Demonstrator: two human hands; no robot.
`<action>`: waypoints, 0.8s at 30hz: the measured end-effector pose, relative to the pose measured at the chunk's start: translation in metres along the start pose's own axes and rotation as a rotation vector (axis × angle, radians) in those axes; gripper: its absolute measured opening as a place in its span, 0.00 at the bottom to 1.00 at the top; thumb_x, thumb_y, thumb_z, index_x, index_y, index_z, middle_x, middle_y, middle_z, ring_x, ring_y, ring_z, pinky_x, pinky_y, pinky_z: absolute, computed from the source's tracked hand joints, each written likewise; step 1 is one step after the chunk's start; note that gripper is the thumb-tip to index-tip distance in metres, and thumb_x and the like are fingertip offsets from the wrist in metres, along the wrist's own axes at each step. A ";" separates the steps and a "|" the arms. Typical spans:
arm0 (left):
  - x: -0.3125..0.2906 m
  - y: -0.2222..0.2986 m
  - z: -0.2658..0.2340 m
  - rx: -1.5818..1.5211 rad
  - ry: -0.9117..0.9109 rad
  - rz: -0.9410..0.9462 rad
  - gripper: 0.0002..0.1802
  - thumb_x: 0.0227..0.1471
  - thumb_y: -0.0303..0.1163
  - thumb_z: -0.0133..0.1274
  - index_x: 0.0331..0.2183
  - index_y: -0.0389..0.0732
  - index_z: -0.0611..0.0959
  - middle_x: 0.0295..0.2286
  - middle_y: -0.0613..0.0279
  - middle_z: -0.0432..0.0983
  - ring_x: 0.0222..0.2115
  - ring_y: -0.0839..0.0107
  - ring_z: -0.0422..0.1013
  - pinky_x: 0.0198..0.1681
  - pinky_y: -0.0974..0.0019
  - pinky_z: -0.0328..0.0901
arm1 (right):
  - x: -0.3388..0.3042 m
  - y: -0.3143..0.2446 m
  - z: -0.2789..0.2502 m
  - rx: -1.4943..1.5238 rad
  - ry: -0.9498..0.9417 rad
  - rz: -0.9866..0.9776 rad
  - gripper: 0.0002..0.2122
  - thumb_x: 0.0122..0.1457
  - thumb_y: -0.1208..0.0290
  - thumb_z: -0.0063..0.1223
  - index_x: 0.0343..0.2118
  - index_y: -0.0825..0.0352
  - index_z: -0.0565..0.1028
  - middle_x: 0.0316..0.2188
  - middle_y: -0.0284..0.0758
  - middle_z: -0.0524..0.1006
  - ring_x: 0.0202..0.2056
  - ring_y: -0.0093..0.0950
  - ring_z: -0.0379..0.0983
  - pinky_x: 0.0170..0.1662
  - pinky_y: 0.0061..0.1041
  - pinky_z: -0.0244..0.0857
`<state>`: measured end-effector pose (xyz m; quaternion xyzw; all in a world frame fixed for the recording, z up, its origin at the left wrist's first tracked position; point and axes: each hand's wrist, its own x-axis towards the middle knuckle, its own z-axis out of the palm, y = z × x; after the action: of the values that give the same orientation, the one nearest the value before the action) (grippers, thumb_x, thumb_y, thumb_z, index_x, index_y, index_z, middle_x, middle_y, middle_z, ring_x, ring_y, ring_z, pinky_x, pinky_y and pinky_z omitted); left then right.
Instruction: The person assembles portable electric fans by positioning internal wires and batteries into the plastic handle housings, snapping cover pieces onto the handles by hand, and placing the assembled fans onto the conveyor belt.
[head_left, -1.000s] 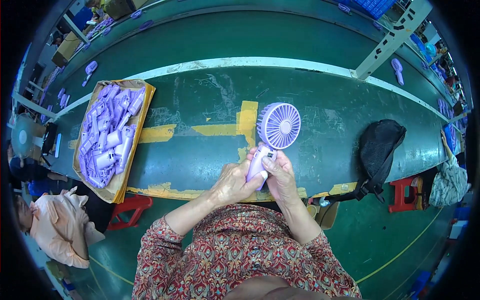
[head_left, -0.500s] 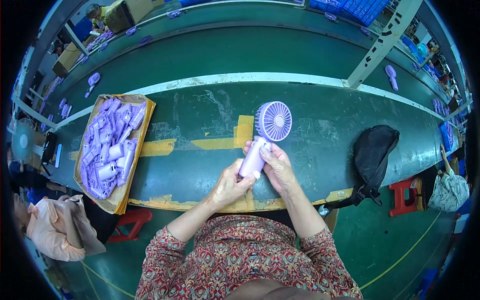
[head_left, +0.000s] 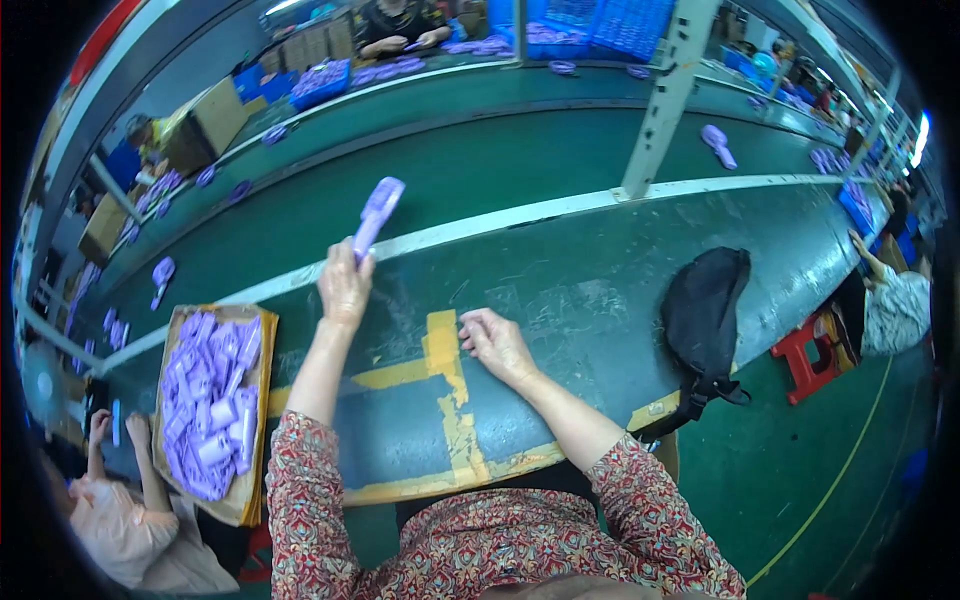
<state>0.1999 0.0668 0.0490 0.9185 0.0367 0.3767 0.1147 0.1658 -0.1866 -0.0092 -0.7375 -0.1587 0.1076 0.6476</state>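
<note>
My left hand [head_left: 345, 287] is closed around the handle end of a purple handheld fan [head_left: 380, 208]. It holds the fan out over the white rail at the table's far side, with the fan's head pointing up and away. Loosely bent and empty, my right hand [head_left: 498, 346] hovers over the green table [head_left: 570, 340] beside a yellow tape strip [head_left: 440, 345]. To the left of my left forearm stands a shallow cardboard tray [head_left: 266, 350] heaped with purple plastic casing parts [head_left: 212, 400].
A black bag [head_left: 705, 310] lies at the table's right. Beyond the white rail [head_left: 520, 219] runs a green conveyor belt [head_left: 500, 150] with scattered purple fans. A white post [head_left: 665, 110] rises from the rail. Co-workers sit at the left, the right and across the belt.
My left hand has carried the fan forward and left, from in front of me to above the rail. My right hand has let go of it. The view has turned.
</note>
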 end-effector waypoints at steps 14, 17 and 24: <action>0.059 0.004 0.103 -0.039 -0.191 0.041 0.15 0.43 0.20 0.51 0.37 0.32 0.72 0.38 0.45 0.66 0.37 0.49 0.69 0.40 0.55 0.65 | -0.001 -0.004 -0.003 -0.036 0.009 -0.066 0.09 0.61 0.71 0.40 0.37 0.70 0.70 0.24 0.35 0.75 0.25 0.22 0.73 0.27 0.22 0.68; 0.051 -0.008 0.124 -0.245 -0.218 -0.039 0.22 0.44 0.20 0.49 0.45 0.31 0.69 0.44 0.43 0.66 0.46 0.49 0.64 0.50 0.58 0.59 | 0.000 -0.011 0.003 0.024 -0.030 -0.017 0.09 0.61 0.70 0.40 0.37 0.69 0.70 0.25 0.34 0.74 0.25 0.21 0.72 0.27 0.20 0.68; -0.028 0.058 0.095 -0.929 -0.517 -0.339 0.11 0.53 0.31 0.47 0.32 0.33 0.79 0.24 0.65 0.75 0.26 0.77 0.67 0.32 0.72 0.63 | 0.001 -0.009 0.000 0.184 -0.056 0.040 0.11 0.62 0.66 0.40 0.35 0.69 0.70 0.25 0.31 0.73 0.26 0.18 0.70 0.28 0.18 0.68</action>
<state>0.2451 -0.0114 -0.0213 0.8152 -0.0152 0.0918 0.5716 0.1653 -0.1850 -0.0002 -0.6747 -0.1516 0.1553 0.7054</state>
